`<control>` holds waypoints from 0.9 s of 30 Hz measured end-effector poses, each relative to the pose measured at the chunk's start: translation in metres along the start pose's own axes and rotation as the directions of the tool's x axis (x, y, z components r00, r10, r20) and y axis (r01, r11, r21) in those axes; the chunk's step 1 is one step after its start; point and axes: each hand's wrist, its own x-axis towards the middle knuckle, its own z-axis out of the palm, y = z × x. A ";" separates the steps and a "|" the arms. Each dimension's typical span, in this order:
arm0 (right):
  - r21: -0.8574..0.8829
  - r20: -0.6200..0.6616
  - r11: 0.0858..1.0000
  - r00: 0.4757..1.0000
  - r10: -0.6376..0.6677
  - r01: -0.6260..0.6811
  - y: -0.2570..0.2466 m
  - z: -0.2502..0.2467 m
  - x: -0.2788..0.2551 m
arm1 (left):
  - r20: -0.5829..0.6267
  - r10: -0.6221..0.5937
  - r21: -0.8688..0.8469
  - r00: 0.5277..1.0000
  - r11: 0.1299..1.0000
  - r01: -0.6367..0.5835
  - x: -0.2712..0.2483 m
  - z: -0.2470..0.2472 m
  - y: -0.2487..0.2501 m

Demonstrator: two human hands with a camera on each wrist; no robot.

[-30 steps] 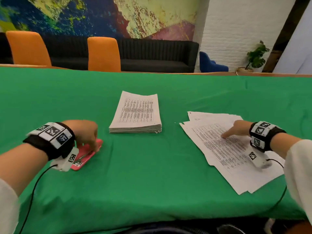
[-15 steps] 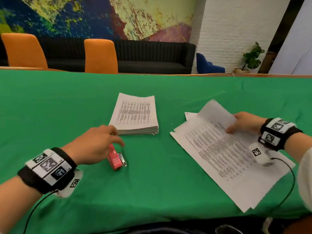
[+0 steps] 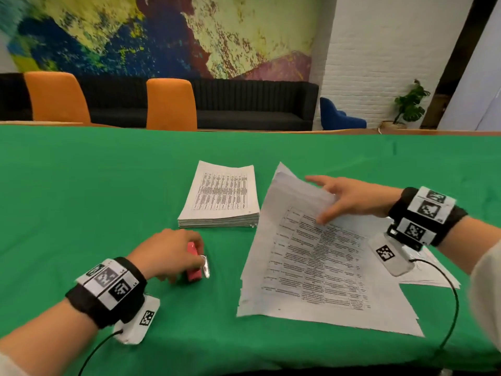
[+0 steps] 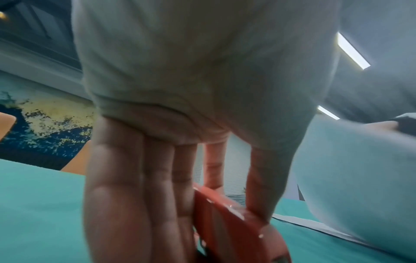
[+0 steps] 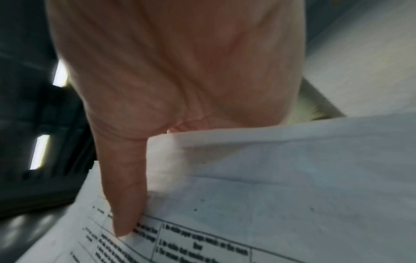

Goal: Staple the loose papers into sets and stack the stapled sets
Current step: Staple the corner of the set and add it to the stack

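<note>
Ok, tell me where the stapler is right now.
In the head view the red stapler sits on the green tablecloth, left of centre, gripped by the left hand, just in front of the neat paper stack.

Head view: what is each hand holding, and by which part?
The left hand grips the stapler by its long sides. The right hand pinches the loose papers at their far edge, lifting that end.
</note>
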 end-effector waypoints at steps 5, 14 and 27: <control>-0.182 0.153 0.978 0.985 -0.077 0.105 -0.029 0.044 0.042 | 0.067 0.066 0.134 0.996 0.988 -0.074 0.006 -0.010 -0.016; -0.416 0.159 0.903 0.986 -0.039 0.103 -0.052 0.110 0.105 | 0.067 0.078 0.075 0.995 0.994 -0.083 0.012 -0.005 -0.040; -0.449 0.383 0.870 0.923 -0.021 0.206 -0.020 0.146 0.049 | -0.171 0.075 0.044 0.982 0.997 -0.069 -0.007 -0.030 -0.028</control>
